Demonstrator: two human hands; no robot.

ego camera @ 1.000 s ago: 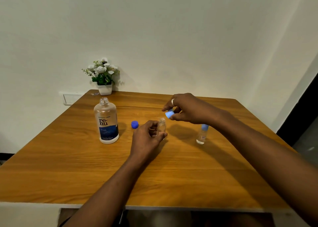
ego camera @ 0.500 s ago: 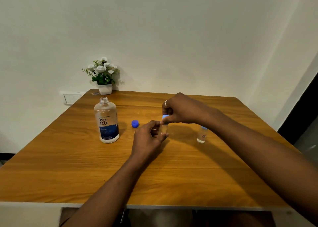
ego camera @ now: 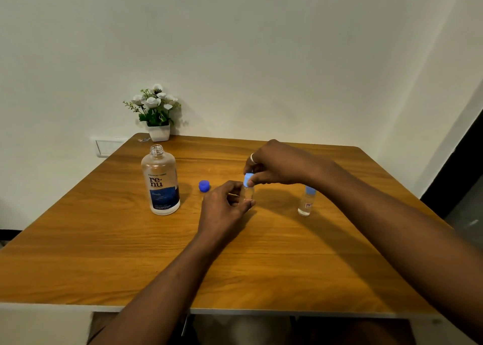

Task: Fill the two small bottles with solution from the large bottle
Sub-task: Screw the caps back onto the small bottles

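Small bottle [ego camera: 247, 193] upright at desk [ego camera: 78, 253] centre, left hand [ego camera: 224, 211] gripping body; right hand [ego camera: 277, 167] pinching light-blue cap [ego camera: 248, 179] on its neck. Large bottle [ego camera: 160, 181] upright, uncapped, label "re-nu Fresh".

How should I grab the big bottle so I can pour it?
Wrap a hand round the big bottle's wide middle, over the label, coming in level from the side nearest you. It stands upright with its cap off, so a grab at the thin open neck would probably be wobbly, and the blue cap lies to its right.
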